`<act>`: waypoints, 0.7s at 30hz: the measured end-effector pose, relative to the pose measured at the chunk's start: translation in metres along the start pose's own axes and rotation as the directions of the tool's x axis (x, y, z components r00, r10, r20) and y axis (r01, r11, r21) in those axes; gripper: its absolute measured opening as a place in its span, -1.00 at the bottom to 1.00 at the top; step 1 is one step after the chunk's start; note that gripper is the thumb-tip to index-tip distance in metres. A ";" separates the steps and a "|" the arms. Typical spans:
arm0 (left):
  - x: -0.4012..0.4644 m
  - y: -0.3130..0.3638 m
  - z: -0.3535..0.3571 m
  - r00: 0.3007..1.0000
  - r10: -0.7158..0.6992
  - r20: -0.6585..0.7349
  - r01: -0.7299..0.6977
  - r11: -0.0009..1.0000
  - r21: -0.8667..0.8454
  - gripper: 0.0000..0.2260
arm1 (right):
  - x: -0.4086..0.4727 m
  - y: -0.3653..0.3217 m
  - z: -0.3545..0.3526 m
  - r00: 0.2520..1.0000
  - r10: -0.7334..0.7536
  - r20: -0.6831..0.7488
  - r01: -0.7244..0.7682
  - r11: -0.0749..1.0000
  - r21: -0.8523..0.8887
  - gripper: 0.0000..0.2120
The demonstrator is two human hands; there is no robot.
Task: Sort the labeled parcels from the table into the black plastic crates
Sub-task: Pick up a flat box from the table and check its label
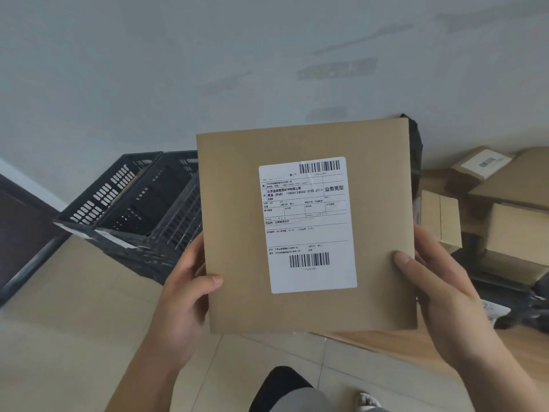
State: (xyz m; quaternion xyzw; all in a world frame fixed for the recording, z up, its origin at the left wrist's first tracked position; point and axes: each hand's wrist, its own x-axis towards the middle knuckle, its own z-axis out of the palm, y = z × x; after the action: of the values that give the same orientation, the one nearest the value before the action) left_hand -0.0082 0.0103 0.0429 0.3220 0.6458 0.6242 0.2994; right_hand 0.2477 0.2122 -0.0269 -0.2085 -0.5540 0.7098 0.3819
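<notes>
two hands are holding one flat brown parcel [306, 230] up in front of the person, above the tiled floor [74, 337]. the left hand [181, 301] is gripping its lower left edge, thumb lying across the front face and the fingers curling out of sight behind. the right hand [439, 295] is gripping the lower right edge the same way, thumb pressing on the front near the edge. a white label [307, 226] with two barcodes is facing up on the parcel, sitting a little right of its middle. black crates [133, 209] are standing on the floor to the left, against the wall [208, 55], and the parcel's left edge is covering part of them. more boxes [505, 209] are lying piled on the desk [520, 349] to the right, one of them showing its own white label. something black is peeking out behind the parcel's upper right corner; what it is cannot be told.
</notes>
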 end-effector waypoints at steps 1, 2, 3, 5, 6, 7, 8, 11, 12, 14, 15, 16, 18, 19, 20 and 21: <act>0.000 -0.001 -0.001 1.000 0.002 -0.008 -0.002 1.000 -0.007 -0.35 | -0.001 -0.001 0.004 1.000 -0.004 -0.007 0.004 1.000 0.004 -0.52; 0.001 -0.002 -0.001 1.000 0.005 -0.013 -0.005 1.000 -0.012 -0.37 | -0.002 -0.003 0.008 1.000 -0.010 -0.014 0.010 1.000 0.007 -0.53; 0.002 -0.002 -0.002 1.000 0.010 -0.012 -0.010 1.000 -0.017 -0.40 | -0.002 -0.006 0.012 1.000 -0.015 -0.020 0.015 1.000 0.006 -0.53; 0.004 -0.003 -0.006 1.000 0.020 -0.004 -0.020 0.999 -0.035 -0.41 | -0.003 -0.010 0.018 0.999 -0.025 -0.026 0.024 1.000 -0.007 -0.54; 0.003 -0.004 -0.010 1.000 0.023 -0.003 -0.023 0.999 -0.042 -0.42 | -0.004 -0.012 0.023 0.999 -0.030 -0.028 0.030 1.000 -0.009 -0.54; 0.001 -0.004 -0.015 1.000 0.027 -0.004 -0.028 0.998 -0.051 -0.42 | -0.005 -0.013 0.027 0.999 -0.037 -0.029 0.036 0.999 -0.010 -0.54; -0.002 -0.004 -0.020 0.999 0.034 -0.006 -0.034 0.998 -0.061 -0.41 | -0.007 -0.014 0.032 0.999 -0.041 -0.032 0.040 0.999 -0.012 -0.54; -0.018 -0.004 -0.044 0.998 0.049 -0.026 -0.051 0.993 -0.104 -0.37 | -0.016 -0.016 0.058 0.999 -0.032 -0.018 0.031 0.998 -0.054 -0.54; -0.026 -0.005 -0.054 0.998 0.044 -0.036 -0.048 0.992 -0.120 -0.35 | -0.021 -0.016 0.068 1.000 -0.022 -0.002 0.021 0.998 -0.065 -0.53; -0.044 -0.007 -0.076 0.997 0.038 -0.064 -0.048 0.985 -0.163 -0.35 | -0.032 -0.017 0.088 0.999 -0.003 0.032 0.006 0.996 -0.087 -0.53; -0.054 -0.009 -0.087 0.996 0.037 -0.085 -0.052 0.982 -0.183 -0.35 | -0.038 -0.017 0.099 0.999 0.004 0.048 0.001 0.995 -0.099 -0.53; -0.064 -0.012 -0.098 0.994 0.033 -0.108 -0.055 0.978 -0.201 -0.35 | -0.043 -0.017 0.109 0.998 0.011 0.061 -0.004 0.994 -0.114 -0.53; -0.083 -0.018 -0.118 0.988 0.002 -0.151 -0.038 0.971 -0.235 -0.34 | -0.054 -0.015 0.130 0.995 0.033 0.090 -0.020 0.990 -0.141 -0.54; -0.093 -0.021 -0.128 0.985 -0.020 -0.173 -0.025 0.968 -0.251 -0.33 | -0.060 -0.014 0.140 0.993 0.048 0.107 -0.031 0.988 -0.151 -0.54; -0.104 -0.023 -0.137 0.981 -0.035 -0.190 -0.017 0.964 -0.265 -0.32 | -0.066 -0.013 0.151 0.991 0.061 0.121 -0.041 0.987 -0.158 -0.54; -0.114 -0.025 -0.145 0.978 -0.043 -0.204 -0.015 0.962 -0.273 -0.32 | -0.071 -0.012 0.161 0.989 0.069 0.130 -0.048 0.985 -0.164 -0.54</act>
State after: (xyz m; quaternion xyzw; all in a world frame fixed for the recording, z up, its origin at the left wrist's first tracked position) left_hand -0.0542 -0.1689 0.0220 0.2061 0.5835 0.7353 0.2763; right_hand 0.1803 0.0575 0.0237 -0.2063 -0.6276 0.6862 0.3045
